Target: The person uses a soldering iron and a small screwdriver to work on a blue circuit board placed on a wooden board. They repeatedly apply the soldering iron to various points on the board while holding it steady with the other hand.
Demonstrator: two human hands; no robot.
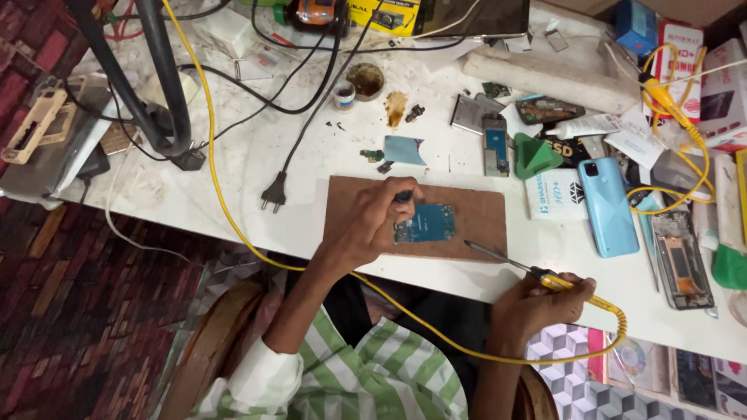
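On a wooden board (467,210) at the bench's (233,167) near edge, the left hand (373,222) pins a thin, likely fragile blue circuit board (426,223), best held by its edges, while the right hand (537,307) clenches a yellow soldering iron (537,274).

View: single head-worn camera, set above the seated person and tilted steeply down. Facing: forward over the bench (233,167), its near edge running across mid-frame, slightly slanted. Range: close; forearms fill the near foreground, left hand (373,222) and right hand (537,303) at centre. Far edge: bench clutter. Left: floor (70,311). No second view shares the scene.
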